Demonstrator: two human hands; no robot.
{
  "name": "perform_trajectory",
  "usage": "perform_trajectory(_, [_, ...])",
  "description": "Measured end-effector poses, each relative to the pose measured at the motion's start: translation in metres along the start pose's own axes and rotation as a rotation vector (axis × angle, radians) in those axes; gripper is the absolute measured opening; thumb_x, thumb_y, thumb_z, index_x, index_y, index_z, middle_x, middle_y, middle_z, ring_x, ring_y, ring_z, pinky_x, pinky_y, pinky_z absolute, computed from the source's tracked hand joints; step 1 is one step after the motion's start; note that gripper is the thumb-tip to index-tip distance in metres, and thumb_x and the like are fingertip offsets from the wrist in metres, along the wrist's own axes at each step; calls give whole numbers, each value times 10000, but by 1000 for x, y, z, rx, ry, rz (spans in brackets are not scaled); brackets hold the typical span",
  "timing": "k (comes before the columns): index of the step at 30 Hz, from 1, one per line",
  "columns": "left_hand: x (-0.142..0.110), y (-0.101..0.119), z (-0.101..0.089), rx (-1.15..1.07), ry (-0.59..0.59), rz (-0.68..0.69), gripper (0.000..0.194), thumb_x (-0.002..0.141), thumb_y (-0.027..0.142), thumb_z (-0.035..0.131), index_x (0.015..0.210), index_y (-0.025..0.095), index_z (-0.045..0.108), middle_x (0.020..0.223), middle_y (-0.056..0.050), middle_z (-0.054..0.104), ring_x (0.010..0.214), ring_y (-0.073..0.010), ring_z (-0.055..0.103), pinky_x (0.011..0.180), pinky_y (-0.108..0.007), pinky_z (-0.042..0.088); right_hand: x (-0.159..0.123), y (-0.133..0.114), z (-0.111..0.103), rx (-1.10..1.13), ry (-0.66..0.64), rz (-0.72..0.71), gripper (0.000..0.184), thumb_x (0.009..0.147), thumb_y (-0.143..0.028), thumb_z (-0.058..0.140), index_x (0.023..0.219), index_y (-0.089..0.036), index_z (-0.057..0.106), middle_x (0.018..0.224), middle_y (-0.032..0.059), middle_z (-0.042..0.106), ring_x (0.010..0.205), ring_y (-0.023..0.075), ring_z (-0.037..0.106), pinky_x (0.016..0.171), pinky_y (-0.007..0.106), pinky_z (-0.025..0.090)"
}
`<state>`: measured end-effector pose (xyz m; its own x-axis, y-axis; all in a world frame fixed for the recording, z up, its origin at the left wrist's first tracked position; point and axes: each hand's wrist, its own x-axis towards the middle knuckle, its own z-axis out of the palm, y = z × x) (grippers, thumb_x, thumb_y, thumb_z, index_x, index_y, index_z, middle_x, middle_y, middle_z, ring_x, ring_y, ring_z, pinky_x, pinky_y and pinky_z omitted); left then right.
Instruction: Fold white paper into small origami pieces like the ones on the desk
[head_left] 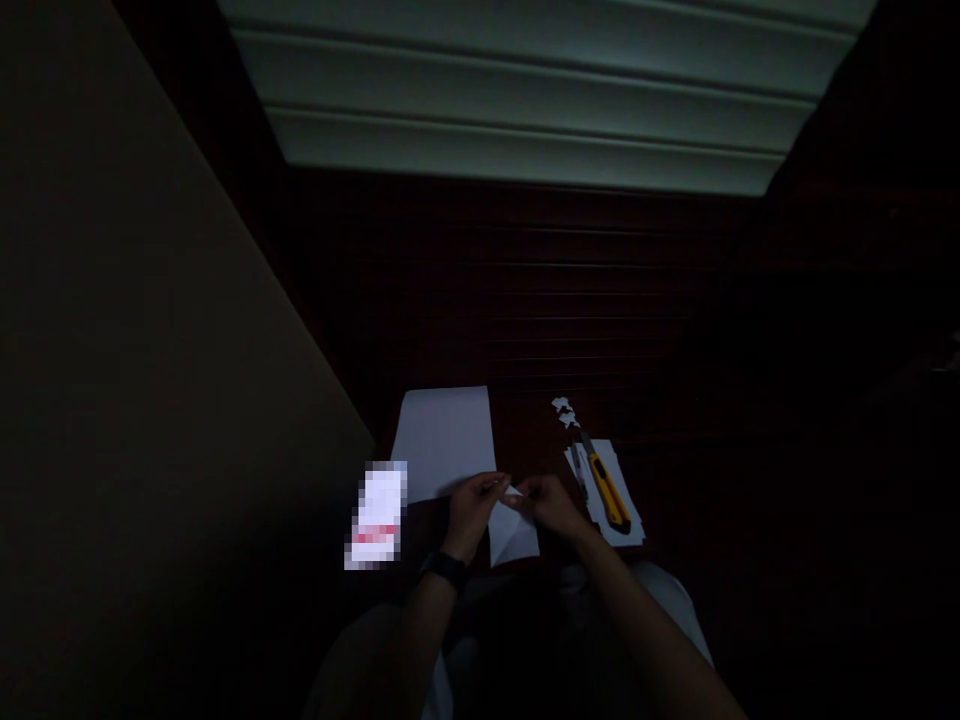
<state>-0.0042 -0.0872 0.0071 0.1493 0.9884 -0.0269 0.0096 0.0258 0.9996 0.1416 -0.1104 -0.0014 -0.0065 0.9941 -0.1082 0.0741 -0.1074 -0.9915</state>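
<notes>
White paper, in a small piece [514,535] marked by faint diagonal lines, is held between the two hands near the front of a dark table [525,430]. A folding or shaping step appears to be in hand, worked at the upper end of the piece; a steady grip and an even lining-up of the edges would seem to be called for before any crease is pressed. The piece lies below and between the fingertips, its upper end pinched and its lower part left hanging free towards the lap. By the left hand [471,510], thumb and fingers are brought together on the upper left corner; by the right hand [553,505], the upper right side is gripped likewise, though the exact placing of each tip cannot be told in the dim light. A large sheet [446,440] is laid beyond the left hand, and a yellow cutter [609,495] is rested on stacked paper [621,468] to the right.
</notes>
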Motion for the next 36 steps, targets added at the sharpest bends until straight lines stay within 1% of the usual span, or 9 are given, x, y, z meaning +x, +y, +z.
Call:
perform_trajectory(4, [-5, 6, 2, 28, -48, 4, 371, 699, 464, 620, 848, 132, 688, 845, -82, 702, 823, -222, 627, 735, -309, 473, 6, 9, -2, -16, 90, -22, 314, 604, -435, 717, 614, -132, 634, 529, -17, 561, 458, 90, 429, 441, 213, 304])
perform_trajectory(10, [-5, 3, -1, 48, -119, -45, 365, 655, 478, 645, 802, 148, 698, 825, -91, 709, 752, -233, 649, 656, -307, 488, 11, 16, -6, -38, 206, -52, 289, 655, -430, 667, 662, -141, 652, 605, 13, 623, 540, 129, 519, 514, 236, 379])
perform_trajectory(16, [-2, 0, 0, 72, -150, -53, 287, 632, 427, 678, 699, 149, 697, 735, -81, 703, 712, -218, 636, 641, -283, 460, 11, 11, -5, -65, 202, -92, 246, 637, -397, 685, 698, -159, 682, 662, 30, 656, 606, 158, 559, 564, 252, 408])
perform_trajectory(19, [-2, 1, -1, 103, -167, -116, 323, 607, 464, 682, 666, 147, 687, 659, -60, 679, 614, -188, 599, 536, -250, 412, 10, 7, -6, -94, 213, -93, 228, 625, -390, 691, 622, -162, 671, 598, 25, 639, 553, 151, 537, 530, 253, 389])
perform_trajectory(21, [-2, 3, -3, 130, -219, -154, 357, 602, 494, 674, 656, 141, 683, 594, -40, 646, 538, -160, 552, 477, -229, 356, 9, 5, -8, -106, 203, -94, 208, 614, -372, 696, 600, -166, 670, 579, 19, 636, 532, 145, 527, 512, 249, 379])
perform_trajectory(24, [1, 7, -7, 171, -261, -136, 370, 601, 507, 667, 613, 137, 676, 548, -24, 605, 509, -143, 510, 466, -223, 322, 11, -2, -11, -112, 169, -92, 173, 589, -335, 704, 580, -165, 674, 555, 13, 633, 507, 138, 515, 491, 243, 369])
perform_trajectory(28, [11, 15, -8, 178, -235, -98, 350, 617, 491, 659, 555, 147, 659, 512, -7, 566, 494, -129, 472, 468, -224, 308, 27, -10, -12, -88, 138, -96, 150, 592, -315, 689, 564, -168, 676, 543, 10, 626, 511, 136, 510, 492, 242, 362])
perform_trajectory(33, [37, 26, -10, 149, -207, -98, 340, 597, 474, 685, 561, 136, 658, 494, 3, 549, 474, -111, 448, 454, -219, 291, 53, -15, -12, -21, 154, -74, 271, 619, -404, 694, 550, -148, 638, 493, -4, 562, 453, 111, 443, 445, 233, 307])
perform_trajectory(36, [50, 23, -18, 103, -168, -92, 344, 636, 465, 663, 599, 123, 673, 564, -29, 610, 533, -137, 511, 488, -229, 334, 56, -15, -11, 10, 115, -63, 393, 759, -500, 541, 634, -143, 650, 544, 9, 583, 479, 127, 477, 455, 239, 329])
